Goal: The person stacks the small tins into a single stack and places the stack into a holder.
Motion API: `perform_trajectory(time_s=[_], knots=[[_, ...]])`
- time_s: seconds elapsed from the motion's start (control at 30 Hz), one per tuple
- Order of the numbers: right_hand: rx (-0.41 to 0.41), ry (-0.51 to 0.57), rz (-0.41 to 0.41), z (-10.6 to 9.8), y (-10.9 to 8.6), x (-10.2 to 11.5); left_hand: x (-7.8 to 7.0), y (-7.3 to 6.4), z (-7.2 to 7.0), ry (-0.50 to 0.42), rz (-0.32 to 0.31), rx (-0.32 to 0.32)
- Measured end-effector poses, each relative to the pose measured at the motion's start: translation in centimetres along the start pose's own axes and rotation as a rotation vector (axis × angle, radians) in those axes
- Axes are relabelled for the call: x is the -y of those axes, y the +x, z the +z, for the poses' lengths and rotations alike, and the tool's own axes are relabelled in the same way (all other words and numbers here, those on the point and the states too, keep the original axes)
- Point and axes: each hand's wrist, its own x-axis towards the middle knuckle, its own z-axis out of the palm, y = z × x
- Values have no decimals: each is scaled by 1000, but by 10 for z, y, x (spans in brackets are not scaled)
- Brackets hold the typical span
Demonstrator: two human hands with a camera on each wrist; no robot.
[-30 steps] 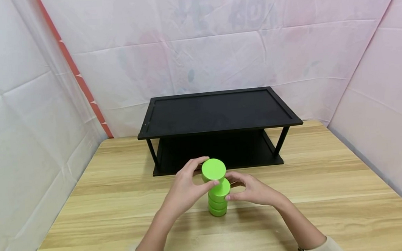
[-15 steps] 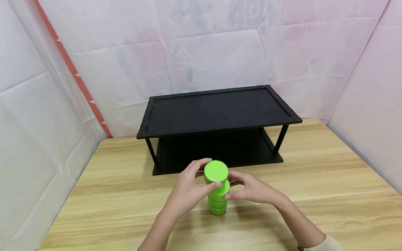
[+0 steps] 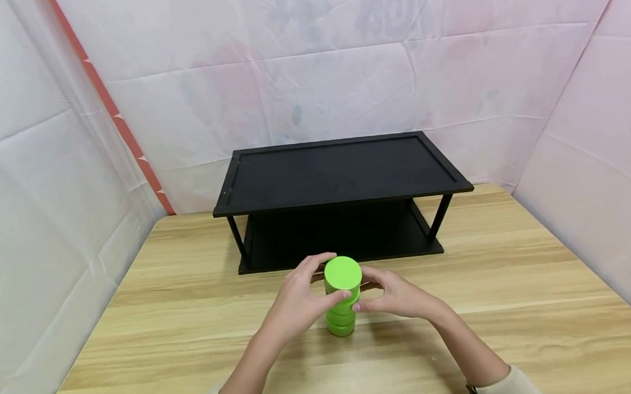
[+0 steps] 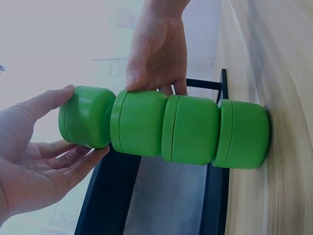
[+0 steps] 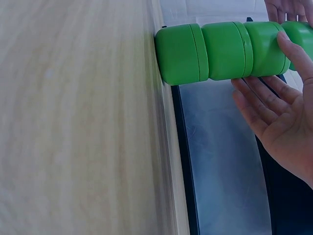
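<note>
- In front of the black shelf, the green stack is standing upright on the table, now lining up as its top container shifts inward from the left.
- The left hand is gripping that; the right hand is pinching the second container.
- Smooth rounded sides are showing thin seams.

The stacked canisters at the centre of the head view are plain bright green; the two-tier rack above them is solid black. The table shows streaky pale yellow-brown wood grain, with beige sleeves at the lower edge. The backdrop cloth is white tinged pink, faintly patterned, and a red strip with small white notches crosses the upper left.
</note>
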Motion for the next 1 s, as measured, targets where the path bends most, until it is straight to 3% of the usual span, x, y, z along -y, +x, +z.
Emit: perform_trajectory(time_s=[0.37, 1.0], knots=[[0, 11, -10, 0, 1, 0, 3, 0, 2, 0, 10, 5], [1, 14, -4, 1, 0, -1, 6, -2, 4, -30, -27, 19]])
